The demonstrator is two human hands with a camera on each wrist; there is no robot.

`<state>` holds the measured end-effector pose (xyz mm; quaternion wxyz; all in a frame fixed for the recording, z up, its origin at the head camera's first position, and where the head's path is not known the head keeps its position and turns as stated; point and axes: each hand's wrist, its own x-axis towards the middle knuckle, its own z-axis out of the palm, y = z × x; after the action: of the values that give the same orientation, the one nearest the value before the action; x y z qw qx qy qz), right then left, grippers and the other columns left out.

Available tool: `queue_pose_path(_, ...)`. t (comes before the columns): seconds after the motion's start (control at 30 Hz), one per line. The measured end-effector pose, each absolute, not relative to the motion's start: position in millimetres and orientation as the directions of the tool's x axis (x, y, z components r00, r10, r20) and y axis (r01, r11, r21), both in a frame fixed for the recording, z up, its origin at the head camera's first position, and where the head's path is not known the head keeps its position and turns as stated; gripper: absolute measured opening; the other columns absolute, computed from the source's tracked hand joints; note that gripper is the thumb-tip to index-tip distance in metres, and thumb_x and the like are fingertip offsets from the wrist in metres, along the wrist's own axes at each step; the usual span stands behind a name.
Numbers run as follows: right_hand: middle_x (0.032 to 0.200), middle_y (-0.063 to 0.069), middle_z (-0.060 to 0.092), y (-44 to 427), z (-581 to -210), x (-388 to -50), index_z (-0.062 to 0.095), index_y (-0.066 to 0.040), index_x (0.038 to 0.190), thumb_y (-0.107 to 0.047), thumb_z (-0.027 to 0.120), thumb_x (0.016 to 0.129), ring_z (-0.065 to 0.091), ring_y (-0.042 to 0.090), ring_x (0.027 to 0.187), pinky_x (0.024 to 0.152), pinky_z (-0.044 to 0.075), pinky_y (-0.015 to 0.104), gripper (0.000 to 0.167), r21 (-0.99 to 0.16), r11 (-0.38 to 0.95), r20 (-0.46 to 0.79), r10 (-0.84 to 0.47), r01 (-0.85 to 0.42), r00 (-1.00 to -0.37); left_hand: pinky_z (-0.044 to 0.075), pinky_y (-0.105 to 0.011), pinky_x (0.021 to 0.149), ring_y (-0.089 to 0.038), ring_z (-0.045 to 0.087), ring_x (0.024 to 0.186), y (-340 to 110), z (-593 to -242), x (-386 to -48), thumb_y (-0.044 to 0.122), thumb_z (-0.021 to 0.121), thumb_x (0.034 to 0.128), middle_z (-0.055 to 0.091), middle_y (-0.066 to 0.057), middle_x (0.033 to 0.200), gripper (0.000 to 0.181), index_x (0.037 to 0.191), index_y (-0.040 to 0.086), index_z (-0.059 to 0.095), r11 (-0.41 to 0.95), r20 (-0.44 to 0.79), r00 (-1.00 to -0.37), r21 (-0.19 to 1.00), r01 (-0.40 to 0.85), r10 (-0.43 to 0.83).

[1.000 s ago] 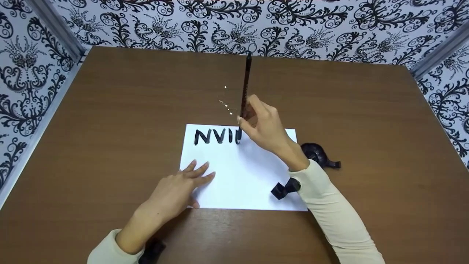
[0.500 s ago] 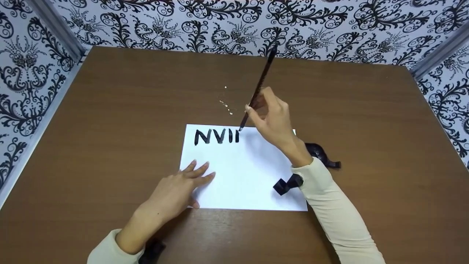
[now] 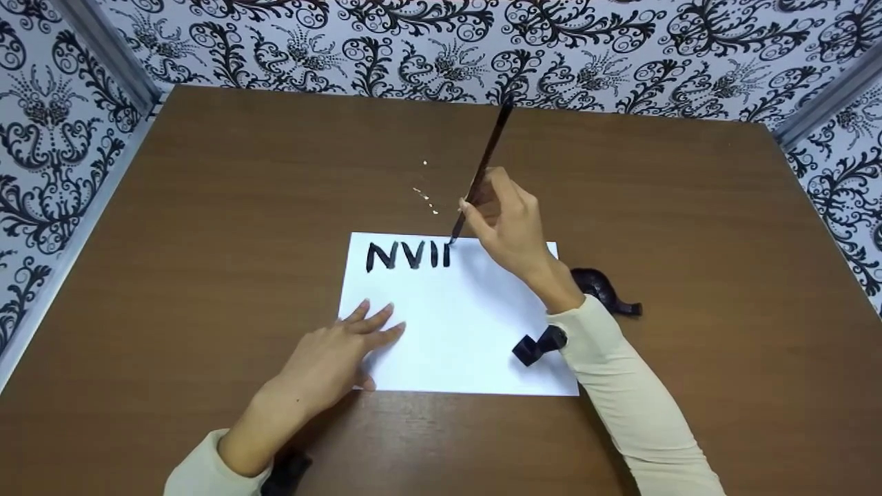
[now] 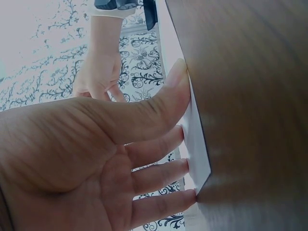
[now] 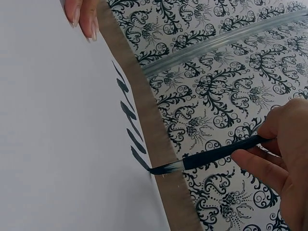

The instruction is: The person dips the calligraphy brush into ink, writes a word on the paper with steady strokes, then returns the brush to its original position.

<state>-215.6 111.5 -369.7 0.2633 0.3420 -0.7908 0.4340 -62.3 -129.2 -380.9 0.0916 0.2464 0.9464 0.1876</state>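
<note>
At far edge of paper (image 3: 455, 344) on counter (image 3: 654, 193), R hand (image 3: 510, 224) pinches slim dk brush (image 3: 490, 141), tilted, pale band (image 5: 176, 165) above blk bristle tip (image 5: 158, 170), touching last blk stroke (image 3: 446, 255); L hand (image 3: 320, 368), fingers (image 3: 380, 338) spread, over near-left corner.

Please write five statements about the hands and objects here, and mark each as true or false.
1. The person's right hand holds a slim dark paintbrush. True.
2. The person's left hand rests on a white rectangular paper sheet. True.
3. Thick black painted strokes run along the sheet's near edge. False: they run along its far edge.
4. The paintbrush meets the sheet at the last stroke's upper end. True.
5. A rounded shiny black object lies on the sheet. False: it lies on the brown wood-grain table, right of the sheet.
</note>
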Motion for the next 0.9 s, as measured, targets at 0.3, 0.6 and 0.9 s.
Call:
queue_pose_path(0.3,0.084,0.012,0.06,112.3,-370.0,-216.0,0.051,0.003,0.1,0.0,0.066,0.086,0.064,0.019,0.078,0.062,0.054,0.028,0.02,-0.427,0.432,0.734,-0.348,-0.794,-0.584,0.05,-0.043,0.06,-0.04,0.037,0.132,-129.2,-381.1,-62.8,0.025,0.079,0.065,0.041,-0.008,0.146,0.075,0.136,0.016,0.055,0.811,-0.091,-0.858,0.389,0.437,0.506)
queue_pose_path(0.6,0.083,0.012,0.059,115.2,-366.5,-215.4,0.05,0.002,0.099,0.0,0.064,0.087,0.063,0.019,0.077,0.06,0.054,0.027,0.019,-0.426,0.465,0.702,-0.371,-0.776,-0.608,0.051,-0.048,0.066,-0.039,0.037,0.132,-129.6,-381.9,-63.3,0.027,0.077,0.0651,0.041,-0.008,0.146,0.075,0.136,0.016,0.055,0.811,-0.093,-0.855,0.385,0.441,0.51)
queue_pose_path(0.9,0.083,0.01,0.059,115.9,-361.4,-214.0,0.051,0.002,0.101,0.005,0.063,0.084,0.061,0.015,0.073,0.06,0.05,0.021,0.021,-0.431,0.451,0.684,-0.401,-0.781,-0.609,0.052,-0.053,0.071,-0.04,0.037,0.132,-130.0,-382.1,-63.3,0.03,0.074,0.0634,0.041,-0.01,0.146,0.077,0.136,0.014,0.055,0.805,-0.076,-0.852,0.379,0.456,0.518)
